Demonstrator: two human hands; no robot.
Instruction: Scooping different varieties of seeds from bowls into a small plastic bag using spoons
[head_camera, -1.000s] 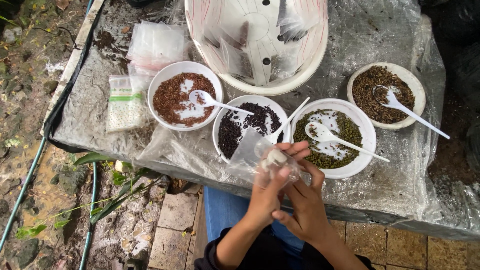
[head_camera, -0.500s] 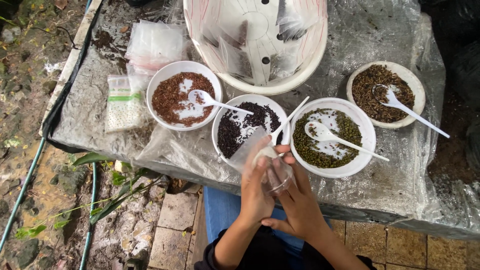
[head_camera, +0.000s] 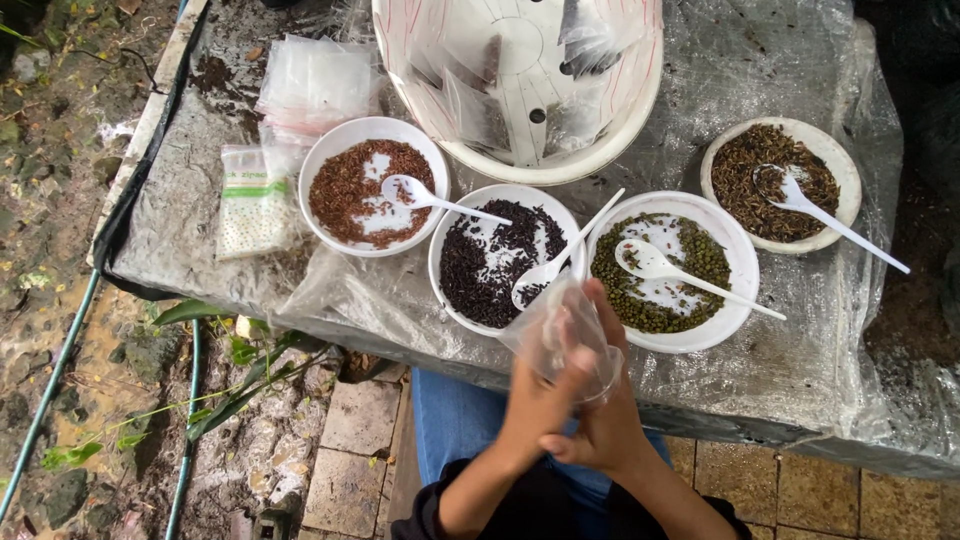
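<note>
The table (head_camera: 760, 60) takes up the upper part of the view, with a plastic sheet (head_camera: 830, 360) spread over it. At twelve o'clock sits the large basin (head_camera: 610, 130), with small bags (head_camera: 480, 100) inside it. Below it four bowls run in a row from nine to three o'clock: the bowl of reddish grains (head_camera: 372, 186), the bowl of dark grains (head_camera: 500, 255), the bowl of small beans (head_camera: 668, 270) and the bowl of husky seeds (head_camera: 782, 185), each with a plastic spoon (head_camera: 690, 280) in it. A pile of small bags (head_camera: 315, 85) lies at ten o'clock, a packet of beads (head_camera: 250, 205) just below it. At six o'clock, before the table's edge, both hands (head_camera: 575, 410) hold a small clear bag (head_camera: 565, 340) between them.
</note>
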